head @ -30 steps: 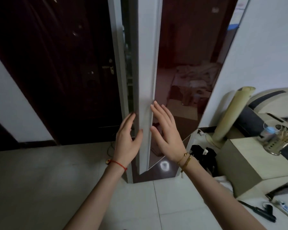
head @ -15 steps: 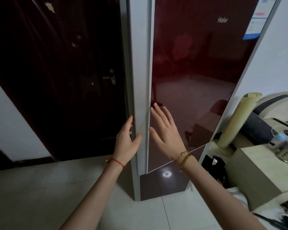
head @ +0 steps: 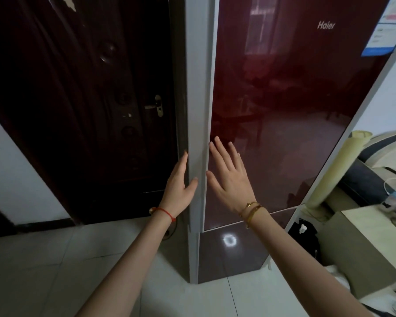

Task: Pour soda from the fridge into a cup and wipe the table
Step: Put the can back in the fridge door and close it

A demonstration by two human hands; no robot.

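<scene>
the fridge door (head: 284, 115) is the thing to deal with here. it is a tall, stiff panel, likely heavy on its hinges and held by a seal, so it should resist at first and then swing freely. its glossy dark red face looks slippery and offers nothing to hold. the place to take hold is the pale grey side edge (head: 207, 110) at the left of the door, where fingertips can hook behind the lip.

the door looks shut or nearly shut, flush with the lower door (head: 233, 255) beneath it. it mirrors the room, carries a silver brand name near the top, and has a blue and white label (head: 385, 30) at its upper right corner.

the right hand (head: 231, 179) lies flat on the red face just right of that edge, fingers (head: 220, 152) straight and spread, holding nothing. the left hand (head: 180, 186) rests on the grey side of the fridge just left of the door edge, fingers straight and close together, thumb on the grey strip, pinching nothing.

left of the fridge stands a dark room door (head: 89, 110). right of the fridge is a pale desk (head: 375, 236) with a rolled sheet (head: 338, 170) leaning by it. no soda or cup is clearly in view.
</scene>
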